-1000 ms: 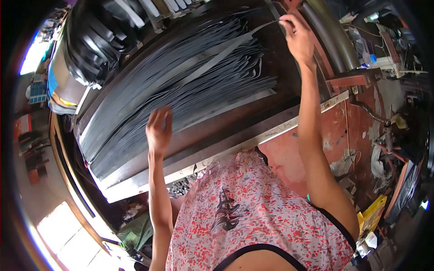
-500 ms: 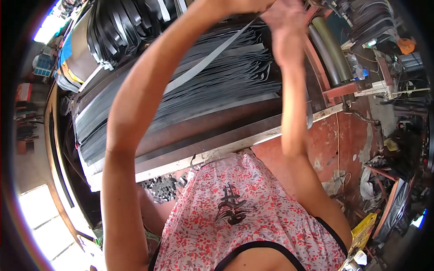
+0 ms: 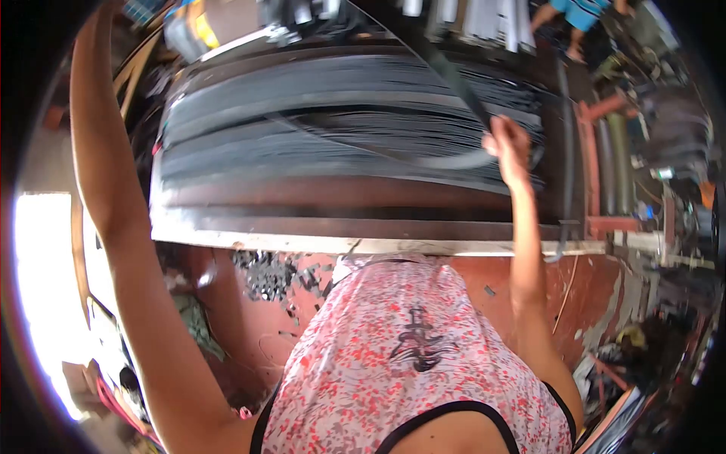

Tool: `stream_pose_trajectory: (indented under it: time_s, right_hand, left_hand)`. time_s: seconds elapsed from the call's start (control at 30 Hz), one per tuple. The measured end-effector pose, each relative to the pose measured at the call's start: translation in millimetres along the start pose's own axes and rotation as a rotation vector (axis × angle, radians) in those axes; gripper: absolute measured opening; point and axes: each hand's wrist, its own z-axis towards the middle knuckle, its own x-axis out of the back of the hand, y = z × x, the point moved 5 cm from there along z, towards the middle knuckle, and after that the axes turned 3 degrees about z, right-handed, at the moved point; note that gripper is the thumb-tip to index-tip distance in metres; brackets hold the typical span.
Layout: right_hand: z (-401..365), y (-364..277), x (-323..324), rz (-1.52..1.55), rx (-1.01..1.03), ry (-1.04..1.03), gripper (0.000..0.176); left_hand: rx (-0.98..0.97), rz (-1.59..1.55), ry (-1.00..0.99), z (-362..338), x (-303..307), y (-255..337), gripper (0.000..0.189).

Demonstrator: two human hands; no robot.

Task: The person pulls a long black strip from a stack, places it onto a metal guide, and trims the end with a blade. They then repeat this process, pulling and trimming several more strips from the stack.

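Note:
My right hand (image 3: 508,145) is closed around a long dark flat strip (image 3: 442,66) above the right part of the bench. From the fist the strip runs up and left, past the top edge of the view. A lighter strip length (image 3: 446,161) curves below and left of the hand, over a wide stack of grey-black strips (image 3: 302,144) laid lengthwise on the bench. My left arm reaches up along the left side, and its hand is beyond the top edge.
The bench's pale front edge (image 3: 423,246) runs before my body. More hanging strips (image 3: 495,23) are at the back. Red metal framing (image 3: 592,166) and upright rolls (image 3: 622,166) stand at right. Someone in blue shorts (image 3: 581,10) is at the far right. Dark scraps (image 3: 265,274) lie below the bench edge.
My hands, close together at the top before, have parted. The right hand came down with the strip; the left arm swung far left and its hand left the view. The view has also shifted.

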Motion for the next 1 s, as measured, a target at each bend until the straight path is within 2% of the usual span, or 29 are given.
stream_pose_trajectory:
  time_s: [0.03,0.1,0.17,0.23,0.27,0.3,0.37,0.4,0.43,0.47,0.5,0.53,0.57,0.6,0.7,0.73,0.77,0.83,0.9,1.0]
  right_hand:
    - [-5,-1,15,-0.051,-0.029,0.083,0.024]
    - [-4,9,56,-0.181,-0.032,0.070,0.029]
    - [-13,-2,77,-0.396,0.000,0.210,0.031]
    - [-15,-13,105,-0.656,-0.028,0.120,0.033]
    - [-16,-25,104,-0.838,0.216,0.032,0.036]
    - [-21,-32,110,-0.884,0.187,0.003,0.039]
    - [-33,-49,121,-1.072,0.078,-0.009,0.048]
    - [-37,-50,135,-1.154,0.143,-0.022,0.051]
    - [-43,-49,152,-1.222,0.141,-0.034,0.052]
    - [-50,-55,156,-1.338,0.103,-0.004,0.052]
    - [-56,-57,160,-1.376,0.102,-0.015,0.051]
    - [-61,-59,161,-1.416,0.099,-0.025,0.050]
    - [-67,-62,161,-1.422,0.095,-0.019,0.050]
    - [-72,-63,160,-1.474,0.085,-0.038,0.049]
    - [-85,-59,171,-1.574,0.010,-0.060,0.047]
    - [-89,-54,176,-1.620,-0.048,-0.068,0.047]
    - [-94,-49,173,-1.642,0.043,-0.085,0.045]
    - [-102,-38,180,-1.683,0.021,-0.110,0.045]
    - [-109,-32,192,-1.714,-0.073,-0.120,0.049]
    - [-112,-15,211,-1.673,-0.108,-0.155,0.051]
  left_hand:
    - [0.045,-0.051,-0.030,-29,26,0,0.027]
    - [0.141,-0.162,-0.081,-98,71,-1,0.025]
    - [0.298,0.037,0.131,-116,166,-79,0.025]
    - [0.551,0.206,0.417,-131,310,-179,0.027]
    - [0.696,0.251,0.539,-163,385,-230,0.029]
    - [0.701,0.248,0.613,-197,378,-213,0.024]
    - [0.730,0.216,0.769,-275,325,-177,0.017]
    - [0.770,0.197,0.843,-300,315,-171,0.014]
    - [0.791,0.281,0.808,-332,336,-194,0.015]
    - [0.907,0.261,0.842,-366,363,-229,0.018]
    - [0.942,0.247,0.719,-398,378,-244,0.020]
    - [1.080,0.242,0.689,-422,372,-243,0.017]
    - [1.028,0.187,0.829,-444,358,-241,0.015]
    - [1.031,0.240,0.846,-459,339,-231,0.015]
    - [1.068,0.248,0.889,-510,327,-250,0.018]
    - [1.071,0.233,0.925,-528,326,-259,0.022]
    - [1.108,0.244,0.906,-543,330,-272,0.029]
    - [1.155,0.248,0.890,-568,331,-284,0.047]
    - [1.208,0.287,0.935,-580,313,-277,0.047]
    - [1.233,0.265,0.931,-599,301,-287,0.041]
